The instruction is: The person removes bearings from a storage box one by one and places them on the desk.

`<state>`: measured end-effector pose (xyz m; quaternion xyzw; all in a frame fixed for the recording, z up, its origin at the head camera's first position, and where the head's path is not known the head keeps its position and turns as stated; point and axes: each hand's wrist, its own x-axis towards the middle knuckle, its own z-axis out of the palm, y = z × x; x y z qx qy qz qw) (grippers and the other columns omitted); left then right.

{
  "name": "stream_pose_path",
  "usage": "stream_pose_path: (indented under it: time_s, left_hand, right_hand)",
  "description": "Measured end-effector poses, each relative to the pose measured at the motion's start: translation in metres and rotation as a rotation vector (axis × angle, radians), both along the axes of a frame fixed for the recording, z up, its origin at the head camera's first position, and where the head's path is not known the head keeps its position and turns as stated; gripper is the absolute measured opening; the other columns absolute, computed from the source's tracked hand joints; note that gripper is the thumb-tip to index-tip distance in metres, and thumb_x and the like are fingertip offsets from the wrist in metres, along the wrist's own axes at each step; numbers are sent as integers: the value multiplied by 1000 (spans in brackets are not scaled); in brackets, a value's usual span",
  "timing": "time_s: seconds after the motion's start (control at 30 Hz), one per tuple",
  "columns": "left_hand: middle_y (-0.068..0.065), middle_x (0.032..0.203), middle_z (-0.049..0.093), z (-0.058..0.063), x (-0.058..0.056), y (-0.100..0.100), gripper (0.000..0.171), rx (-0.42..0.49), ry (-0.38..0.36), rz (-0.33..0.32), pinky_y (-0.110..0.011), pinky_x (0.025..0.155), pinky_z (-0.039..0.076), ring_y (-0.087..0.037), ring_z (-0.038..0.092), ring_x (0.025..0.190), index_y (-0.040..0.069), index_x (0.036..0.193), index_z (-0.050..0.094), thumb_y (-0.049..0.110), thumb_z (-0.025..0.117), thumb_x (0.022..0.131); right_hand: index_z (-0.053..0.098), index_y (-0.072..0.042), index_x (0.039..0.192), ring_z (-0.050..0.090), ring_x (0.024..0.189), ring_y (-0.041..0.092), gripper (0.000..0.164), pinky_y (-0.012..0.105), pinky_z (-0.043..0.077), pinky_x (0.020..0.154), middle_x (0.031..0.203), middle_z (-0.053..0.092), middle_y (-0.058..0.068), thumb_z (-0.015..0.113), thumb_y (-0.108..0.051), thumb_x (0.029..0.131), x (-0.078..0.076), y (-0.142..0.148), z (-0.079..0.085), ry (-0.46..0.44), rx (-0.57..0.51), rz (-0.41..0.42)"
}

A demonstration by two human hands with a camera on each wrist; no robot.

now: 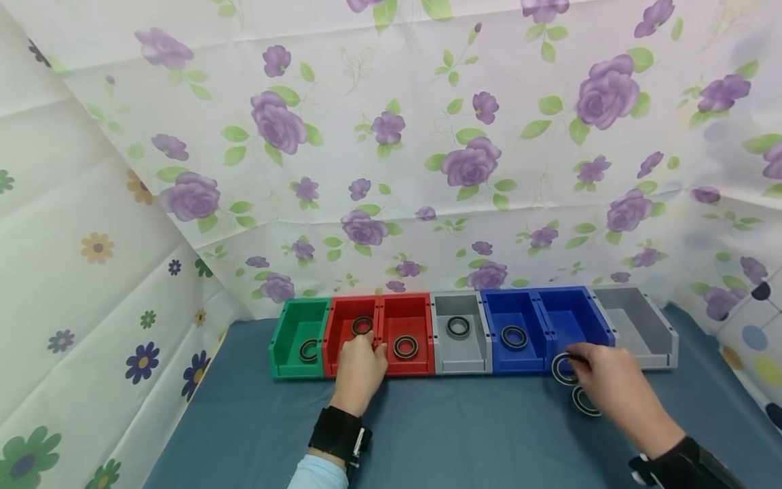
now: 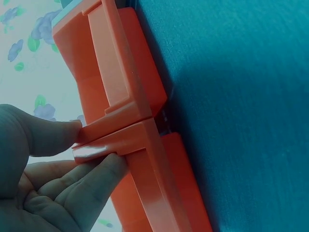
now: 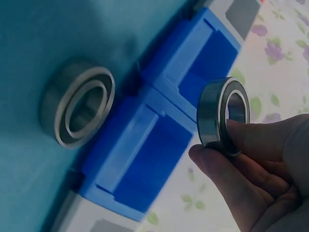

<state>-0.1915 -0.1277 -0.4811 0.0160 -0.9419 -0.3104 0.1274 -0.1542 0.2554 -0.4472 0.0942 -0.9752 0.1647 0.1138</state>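
Note:
My right hand (image 1: 620, 390) pinches a ball bearing (image 3: 212, 116) by its ring, thumb inside the bore. It is held at the front of the right-hand blue bin (image 1: 571, 316). A second bearing (image 3: 60, 113) lies on the cloth just in front of the bins, partly covered by the hand in the head view. My left hand (image 1: 360, 370) grips the adjoining side walls of the two red bins (image 2: 116, 118), thumb on one side and fingers on the other. One bearing (image 1: 362, 326) lies in the left red bin behind this hand, another bearing (image 1: 406, 347) in the right one.
The bins stand in a row. A green bin (image 1: 284, 339), a grey bin (image 1: 442, 353) and the left blue bin (image 1: 507, 312) each hold a bearing. Another grey bin (image 1: 641, 326) ends the row. Blue cloth (image 1: 464, 435) covers the table; flowered sheets (image 1: 415, 170) hang behind.

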Motion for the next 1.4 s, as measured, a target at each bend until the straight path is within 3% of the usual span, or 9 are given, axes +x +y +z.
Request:
stream_pose_path:
  time_s: [0.23, 0.57, 0.83, 1.13, 1.4]
  left_hand:
    - [-11, 89, 65, -1, -1, -1, 39, -8, 11, 1, -25, 60, 50, -8, 56, 60, -1, 120, 59, 21, 64, 88]
    - [-11, 92, 66, -2, -1, 0, 39, -6, 8, -3, -26, 61, 51, -10, 59, 64, 0, 120, 59, 21, 64, 88]
    - [-10, 93, 66, -2, 0, 1, 38, 0, 14, 0, -29, 65, 51, -10, 59, 66, 0, 118, 60, 21, 64, 88]
    - [-4, 78, 63, -1, 0, 1, 34, -5, 20, -5, -21, 55, 47, -4, 51, 55, 0, 115, 62, 20, 64, 88]
    - [-5, 79, 63, -1, 0, 0, 36, 11, 17, -10, -22, 54, 47, -4, 51, 55, 0, 117, 61, 21, 64, 88]
  right_hand:
    - [69, -7, 87, 62, 76, 22, 9, 39, 51, 62, 80, 65, 3, 69, -7, 78, -2, -6, -22, -47, 10, 25]
    - [68, -9, 84, 62, 74, 17, 9, 38, 51, 64, 80, 64, 1, 70, -5, 76, -3, -15, -46, -159, 20, 36]
    - [68, -9, 84, 62, 76, 18, 10, 39, 51, 65, 81, 64, 2, 70, -4, 75, -4, -18, -51, -186, 25, 42]
    - [68, -11, 79, 62, 73, 16, 9, 38, 51, 62, 77, 64, 0, 70, -4, 74, -7, -19, -54, -161, 50, 39]
    - [68, -11, 77, 62, 73, 18, 12, 39, 51, 63, 77, 64, 1, 71, -3, 70, -7, -20, -57, -132, 60, 20]
